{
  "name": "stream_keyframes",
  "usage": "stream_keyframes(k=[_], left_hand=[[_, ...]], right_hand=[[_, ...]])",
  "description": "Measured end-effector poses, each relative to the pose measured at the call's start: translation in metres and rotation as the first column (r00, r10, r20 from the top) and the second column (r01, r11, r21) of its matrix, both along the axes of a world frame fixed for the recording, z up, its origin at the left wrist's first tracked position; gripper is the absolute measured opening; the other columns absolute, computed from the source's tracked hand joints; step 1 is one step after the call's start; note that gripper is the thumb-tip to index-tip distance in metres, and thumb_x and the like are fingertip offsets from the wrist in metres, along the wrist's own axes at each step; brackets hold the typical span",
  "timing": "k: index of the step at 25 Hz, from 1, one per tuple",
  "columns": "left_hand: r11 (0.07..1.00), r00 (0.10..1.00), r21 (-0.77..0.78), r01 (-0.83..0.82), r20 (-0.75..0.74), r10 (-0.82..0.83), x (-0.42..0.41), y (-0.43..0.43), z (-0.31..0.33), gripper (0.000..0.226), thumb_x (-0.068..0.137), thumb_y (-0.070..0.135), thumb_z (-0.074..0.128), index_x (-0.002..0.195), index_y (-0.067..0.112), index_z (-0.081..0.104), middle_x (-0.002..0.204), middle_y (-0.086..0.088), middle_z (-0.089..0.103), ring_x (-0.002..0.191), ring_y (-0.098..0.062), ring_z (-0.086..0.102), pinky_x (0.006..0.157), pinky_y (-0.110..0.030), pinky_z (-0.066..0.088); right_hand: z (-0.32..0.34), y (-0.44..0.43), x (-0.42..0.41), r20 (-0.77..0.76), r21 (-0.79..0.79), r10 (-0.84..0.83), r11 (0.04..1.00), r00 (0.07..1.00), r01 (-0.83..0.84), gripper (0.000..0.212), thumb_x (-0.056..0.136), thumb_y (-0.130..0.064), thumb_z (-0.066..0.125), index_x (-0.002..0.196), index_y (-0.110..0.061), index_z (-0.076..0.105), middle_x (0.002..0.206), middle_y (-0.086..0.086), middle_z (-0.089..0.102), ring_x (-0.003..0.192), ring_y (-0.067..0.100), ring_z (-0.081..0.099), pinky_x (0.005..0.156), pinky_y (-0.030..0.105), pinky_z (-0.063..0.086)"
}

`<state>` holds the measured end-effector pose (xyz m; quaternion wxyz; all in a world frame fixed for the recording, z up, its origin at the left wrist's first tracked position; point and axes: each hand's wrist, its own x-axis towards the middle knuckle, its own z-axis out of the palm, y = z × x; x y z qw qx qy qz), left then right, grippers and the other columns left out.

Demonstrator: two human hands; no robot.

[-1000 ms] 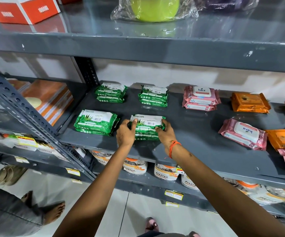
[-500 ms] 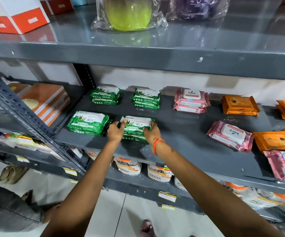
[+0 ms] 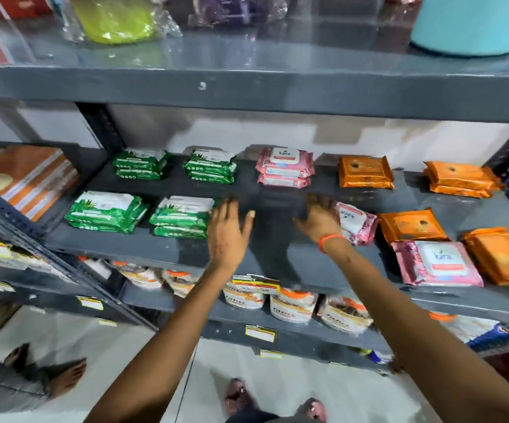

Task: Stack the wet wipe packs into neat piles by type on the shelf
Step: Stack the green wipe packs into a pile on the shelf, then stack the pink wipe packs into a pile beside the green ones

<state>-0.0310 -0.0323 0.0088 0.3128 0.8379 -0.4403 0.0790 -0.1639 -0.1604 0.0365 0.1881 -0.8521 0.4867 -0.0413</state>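
Now the left hand [image 3: 228,236] hovers open over the shelf [image 3: 277,257] while the right hand [image 3: 319,222], fingers spread, touches a pink pack [image 3: 357,222].

Bare forearms, orange thread bracelet [image 3: 331,241] on right wrist, seemingly pink sandals [image 3: 238,395]

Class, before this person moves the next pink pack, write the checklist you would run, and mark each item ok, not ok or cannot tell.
1. Green piles squared up: ok.
2. Left hand empty and open: ok.
3. Right hand on the loose pink pack: touching it; grip cannot tell.
4. Pink pile at the back ready to take more: ok.
5. All pink packs piled: not ok, another pink pack lies alone in front.
6. Orange packs piled: not ok, some lie single.
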Motion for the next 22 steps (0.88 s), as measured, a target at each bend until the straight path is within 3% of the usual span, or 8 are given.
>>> stream_keyframes(k=[2, 4, 9, 12, 15, 16, 19, 22], left_hand=[[0.990, 0.993, 0.076, 0.118, -0.017, -0.117, -0.020, -0.007, -0.016, 0.054, 0.090, 0.045, 0.038, 0.120, 0.004, 0.057, 0.124, -0.017, 0.062, 0.110, -0.034, 0.060, 0.093, -0.041, 0.049], [0.974, 0.986, 0.158, 0.164, -0.010, -0.165, -0.027, -0.005, -0.030, 0.062, 0.089, 0.052, 0.032, 0.121, 0.005, 0.058, 0.129, -0.015, 0.060, 0.118, -0.030, 0.057, 0.100, -0.040, 0.045], [0.924, 0.989, 0.359, 0.132, 0.021, -0.149, -0.011, 0.024, -0.052, 0.097, 0.082, 0.073, -0.002, 0.138, 0.006, 0.040, 0.147, -0.012, 0.041, 0.139, -0.023, 0.034, 0.116, -0.036, 0.022], [0.910, 0.987, 0.391, 0.139, 0.022, -0.160, -0.001, 0.034, -0.059, 0.101, 0.080, 0.074, -0.008, 0.142, 0.006, 0.035, 0.151, -0.010, 0.035, 0.142, -0.022, 0.028, 0.119, -0.038, 0.020], [0.903, 0.983, 0.400, 0.153, 0.034, -0.181, 0.006, 0.038, -0.058, 0.098, 0.083, 0.072, -0.004, 0.139, 0.005, 0.039, 0.149, -0.011, 0.038, 0.140, -0.023, 0.033, 0.116, -0.039, 0.025], [0.897, 0.979, 0.412, 0.163, 0.042, -0.197, 0.008, 0.039, -0.057, 0.096, 0.084, 0.072, -0.002, 0.138, 0.004, 0.041, 0.148, -0.011, 0.039, 0.139, -0.023, 0.035, 0.115, -0.039, 0.026], [0.869, 0.963, 0.448, 0.210, 0.062, -0.264, 0.013, 0.046, -0.054, 0.091, 0.087, 0.070, 0.007, 0.134, 0.003, 0.046, 0.144, -0.012, 0.045, 0.134, -0.025, 0.042, 0.110, -0.042, 0.036], [0.852, 0.957, 0.478, 0.215, 0.070, -0.280, 0.018, 0.052, -0.056, 0.087, 0.088, 0.069, 0.011, 0.134, 0.004, 0.047, 0.142, -0.013, 0.047, 0.132, -0.026, 0.045, 0.106, -0.044, 0.043]], right_hand=[[-0.004, -0.020, -0.033, -0.180, -0.089, -0.022, 0.996, 0.983, 0.006, 0.075, 0.085, -0.037, 0.062, 0.146, -0.011, 0.027, 0.156, 0.018, 0.024, 0.145, 0.036, 0.020, 0.121, 0.051, 0.013], [-0.003, -0.030, -0.057, -0.247, -0.115, -0.004, 0.993, 0.969, -0.025, 0.065, 0.086, -0.036, 0.061, 0.141, -0.010, 0.038, 0.150, 0.019, 0.037, 0.140, 0.038, 0.033, 0.118, 0.052, 0.025], [0.003, -0.012, -0.054, -0.118, 0.028, 0.082, 0.996, 0.990, -0.079, 0.059, 0.084, -0.049, 0.060, 0.125, -0.007, 0.058, 0.135, 0.019, 0.057, 0.123, 0.034, 0.054, 0.106, 0.038, 0.042], [0.009, 0.006, -0.030, -0.138, 0.169, 0.092, 0.983, 0.986, -0.068, 0.052, 0.086, -0.052, 0.055, 0.104, -0.005, 0.067, 0.111, 0.018, 0.070, 0.109, 0.035, 0.063, 0.094, 0.036, 0.049], [0.028, 0.005, -0.011, -0.210, 0.131, 0.203, 0.975, 0.956, -0.178, 0.027, 0.085, -0.029, 0.062, 0.070, -0.007, 0.058, 0.078, 0.015, 0.068, 0.090, 0.035, 0.067, 0.079, 0.034, 0.054], [0.032, 0.003, -0.009, -0.254, 0.093, 0.268, 0.963, 0.929, -0.252, 0.014, 0.083, -0.019, 0.064, 0.082, -0.006, 0.061, 0.093, 0.016, 0.070, 0.095, 0.035, 0.066, 0.081, 0.035, 0.056], [0.031, 0.001, -0.001, -0.351, 0.197, 0.518, 0.855, 0.780, -0.479, 0.079, 0.073, -0.013, 0.076, 0.142, -0.016, 0.036, 0.147, 0.011, 0.044, 0.127, 0.032, 0.051, 0.101, 0.041, 0.049], [0.016, 0.007, 0.012, -0.331, 0.152, 0.616, 0.782, 0.715, -0.604, 0.090, 0.073, -0.031, 0.077, 0.147, -0.019, 0.027, 0.156, 0.007, 0.031, 0.140, 0.027, 0.035, 0.116, 0.035, 0.030]])
